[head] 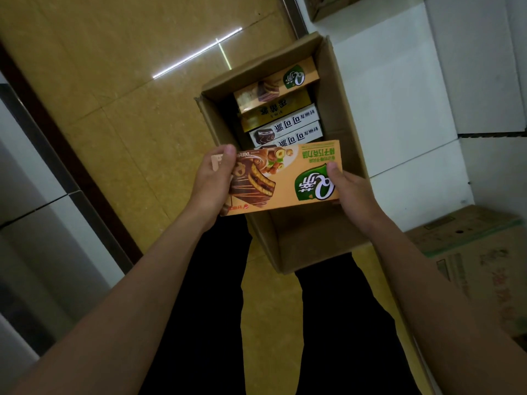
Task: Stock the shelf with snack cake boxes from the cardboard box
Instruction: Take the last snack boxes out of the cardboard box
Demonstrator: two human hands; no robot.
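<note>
Two thumbs lie on the printed face of the orange snack cake box (281, 178), one at each end, and the other fingers go behind it where I cannot see them. My left hand (212, 178) pinches the left end, the thumb near the top left corner over the picture of the chocolate cake. My right hand (349, 189) pinches the right end, the thumb just beside the green leaf logo. So both hands are clamped on this one box, and it is held nearly flat toward the camera, a little tilted, with the print upside down from my view. It hangs above the open cardboard box (339, 155), over its middle part. Inside the cardboard box, on the far side, more boxes stand in a row on their edges: a second orange box (275, 86) with the same green logo at the far end, then a yellow box (273, 111), then two white boxes (285, 131) with dark cake pictures, the nearest one partly hidden behind the box I hold. The near part of the cardboard box shows its bare bottom. It stands on a yellow tiled floor (114, 95), between my legs in black trousers (199, 295). On my right there is a white wall (399, 95), and lower right another printed carton (479, 252).
</note>
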